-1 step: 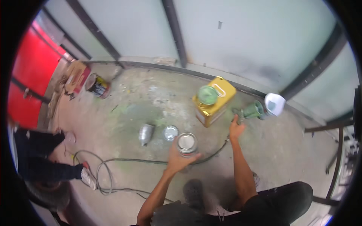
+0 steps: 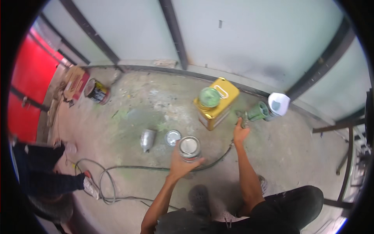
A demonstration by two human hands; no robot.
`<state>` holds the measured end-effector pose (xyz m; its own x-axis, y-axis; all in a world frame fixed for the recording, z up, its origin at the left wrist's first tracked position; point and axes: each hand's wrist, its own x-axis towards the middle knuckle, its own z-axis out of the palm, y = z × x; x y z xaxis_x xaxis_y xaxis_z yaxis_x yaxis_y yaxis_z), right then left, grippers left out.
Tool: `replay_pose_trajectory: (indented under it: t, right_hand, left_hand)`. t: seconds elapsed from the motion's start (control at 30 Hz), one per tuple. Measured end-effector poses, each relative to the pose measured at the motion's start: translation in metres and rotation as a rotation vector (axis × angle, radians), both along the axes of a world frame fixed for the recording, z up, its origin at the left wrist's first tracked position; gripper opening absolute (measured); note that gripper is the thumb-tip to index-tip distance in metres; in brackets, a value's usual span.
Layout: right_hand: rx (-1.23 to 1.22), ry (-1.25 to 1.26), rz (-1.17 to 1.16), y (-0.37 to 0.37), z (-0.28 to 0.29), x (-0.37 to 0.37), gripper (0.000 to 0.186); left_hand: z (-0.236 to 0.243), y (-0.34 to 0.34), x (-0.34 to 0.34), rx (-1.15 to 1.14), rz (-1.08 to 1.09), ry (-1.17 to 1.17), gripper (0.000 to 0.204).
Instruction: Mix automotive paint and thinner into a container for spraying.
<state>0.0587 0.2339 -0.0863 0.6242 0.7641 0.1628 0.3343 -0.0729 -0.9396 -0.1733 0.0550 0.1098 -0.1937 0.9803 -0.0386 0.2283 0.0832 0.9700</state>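
Note:
My left hand (image 2: 180,167) is wrapped round a small round metal tin (image 2: 189,146) with a pale silvery top, held above the floor. In my right hand (image 2: 241,132) is a paint-stained spray gun (image 2: 244,117); a dark hose (image 2: 230,146) hangs from below that hand. Just beyond the gun stands a green-coated cup (image 2: 258,111), and whether it touches the gun I cannot tell. Left of the tin, a round metal lid (image 2: 172,137) lies flat on the floor. A silver metal cup with a narrow neck (image 2: 148,139) lies beside the lid.
A yellow rectangular can (image 2: 224,91) carries a green-smeared round lid or container (image 2: 209,97). Behind the green cup is a white container (image 2: 278,104). A dark paint bucket (image 2: 97,92) and cardboard box (image 2: 76,82) stand far left. Another person's legs (image 2: 52,183) are at left, near hose loops.
The view has shifted slightly, so everything sits a little further left. Both hands keep their holds.

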Motion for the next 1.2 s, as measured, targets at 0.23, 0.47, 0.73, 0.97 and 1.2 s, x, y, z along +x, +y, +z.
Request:
replay_pose_trajectory:
  t: [0.23,0.47,0.73,0.97,1.2]
  right_hand:
    - [-0.011,0.101,0.010,-0.046,0.033,0.019,0.040]
    - [0.099,0.122,0.073,-0.070,0.064,0.006,0.038]
    - [0.007,0.138,0.220,-0.116,0.122,-0.017,0.040]
    - [0.019,0.013,0.312,-0.150,0.141,-0.048,0.046]
    - [-0.038,-0.014,0.423,-0.166,0.151,-0.059,0.053]
  left_hand:
    - [-0.001,0.017,0.020,-0.013,-0.125,0.046,0.082]
    - [0.023,0.033,0.030,0.126,-0.129,0.023,0.078]
    - [0.093,0.081,0.033,0.308,-0.237,0.220,0.074]
    - [0.112,0.107,0.020,0.527,-0.263,0.660,0.081]
    - [0.117,0.122,0.026,0.638,-0.205,0.821,0.085]
